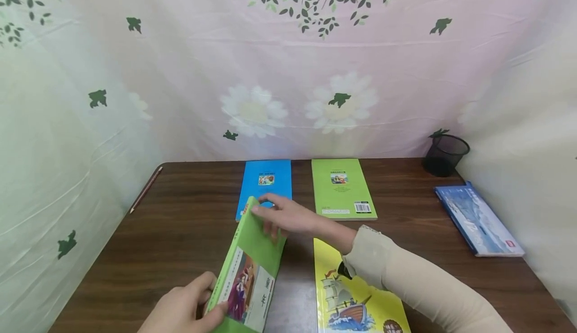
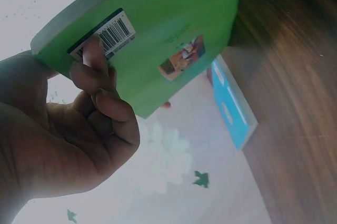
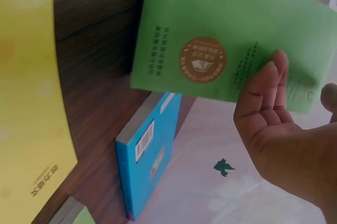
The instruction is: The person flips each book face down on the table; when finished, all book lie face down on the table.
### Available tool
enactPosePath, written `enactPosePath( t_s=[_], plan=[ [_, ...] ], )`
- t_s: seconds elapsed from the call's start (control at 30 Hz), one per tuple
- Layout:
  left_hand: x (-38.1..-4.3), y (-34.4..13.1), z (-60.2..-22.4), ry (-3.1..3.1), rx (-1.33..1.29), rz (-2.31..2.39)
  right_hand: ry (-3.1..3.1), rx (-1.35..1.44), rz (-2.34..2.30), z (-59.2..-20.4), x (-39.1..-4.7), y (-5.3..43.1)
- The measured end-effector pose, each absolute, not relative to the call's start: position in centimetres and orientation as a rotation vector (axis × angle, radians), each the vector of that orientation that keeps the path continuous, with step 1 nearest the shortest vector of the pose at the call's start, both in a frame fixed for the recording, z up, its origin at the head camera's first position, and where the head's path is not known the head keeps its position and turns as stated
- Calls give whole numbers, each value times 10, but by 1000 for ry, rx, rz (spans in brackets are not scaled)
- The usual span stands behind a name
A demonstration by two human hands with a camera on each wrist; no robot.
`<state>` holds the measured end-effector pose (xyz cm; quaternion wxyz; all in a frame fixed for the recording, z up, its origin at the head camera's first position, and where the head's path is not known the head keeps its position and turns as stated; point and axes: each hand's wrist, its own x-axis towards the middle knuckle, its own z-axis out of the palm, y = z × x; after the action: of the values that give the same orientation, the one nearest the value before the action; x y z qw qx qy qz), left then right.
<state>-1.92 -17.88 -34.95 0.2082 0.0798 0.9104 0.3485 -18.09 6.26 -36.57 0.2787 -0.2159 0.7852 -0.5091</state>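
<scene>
A green book (image 1: pixel 252 273) with a picture panel on its cover is held up at a slant in the middle front of the head view. My left hand (image 1: pixel 187 305) grips its lower spine end, the thumb on the front cover; in the left wrist view, a finger lies over the barcode on the back cover (image 2: pixel 142 66). At the book's upper end is my right hand (image 1: pixel 288 215), its loosely bent fingers (image 3: pixel 266 92) overlapping the front cover while the thumb stands apart. Beyond them a blue book (image 1: pixel 266 178) lies flat, partly hidden by hand and book.
Another green book (image 1: pixel 342 190) lies at the back, and a yellow book with a ship (image 1: pixel 347 303) is under my right forearm. Far right are a black mesh pen cup (image 1: pixel 444 155) and a blue-white book (image 1: pixel 480 220). A pencil (image 1: pixel 146 190) lies along the left edge.
</scene>
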Motion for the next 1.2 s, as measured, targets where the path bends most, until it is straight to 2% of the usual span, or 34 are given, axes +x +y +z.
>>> enactPosePath(
  t_s=[0.53, 0.87, 1.0, 1.2],
  plan=[
    [-17, -148, -345, 2647, 221, 726, 2292, -479, -1342, -349, -171, 62],
    [-26, -154, -349, 2473, 218, 1031, 2334, -409, -1388, -350, -170, 68],
    [-45, -170, -368, 2356, 108, 1209, 2306, -380, -1426, -350, -169, 70],
    [-71, -193, -419, 1984, -13, 1428, 2278, -374, -1458, -351, -167, 72]
  ],
)
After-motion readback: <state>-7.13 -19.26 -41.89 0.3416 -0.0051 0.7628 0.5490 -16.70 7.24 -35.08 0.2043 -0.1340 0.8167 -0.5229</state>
